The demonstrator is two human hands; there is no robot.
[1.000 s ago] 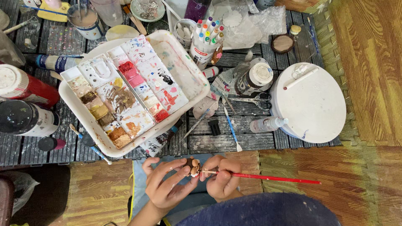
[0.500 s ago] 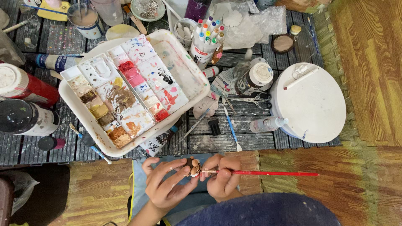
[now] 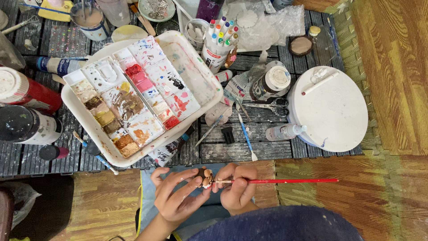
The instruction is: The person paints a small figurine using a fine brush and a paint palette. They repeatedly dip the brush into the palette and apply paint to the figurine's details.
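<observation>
A big white plastic tray [image 3: 203, 71] is sitting tilted on the dark slatted floor mat [image 3: 249, 149], and it is holding a flat paint palette [image 3: 133, 96] with square wells full of dried brown, red, pink and yellow paint. To the right a round white lid [image 3: 332, 111] is lying flat, smooth and a bit smudged. A cup of coloured markers [image 3: 219, 42] is standing just behind the tray, and a blue-handled brush [image 3: 245, 136] is lying on the mat. Near the bottom, the left hand [image 3: 176, 198] is curling its fingers around a tiny brown and cream figure [image 3: 205, 177], pinching it at the fingertips. The right hand [image 3: 238, 189] is closing tightly on a thin red paintbrush [image 3: 285, 181], and its tip is touching the little figure. The figure is too small to tell its shape well, and the fingers are hiding part of it. The person's arms are getting cut off at the bottom edge.
</observation>
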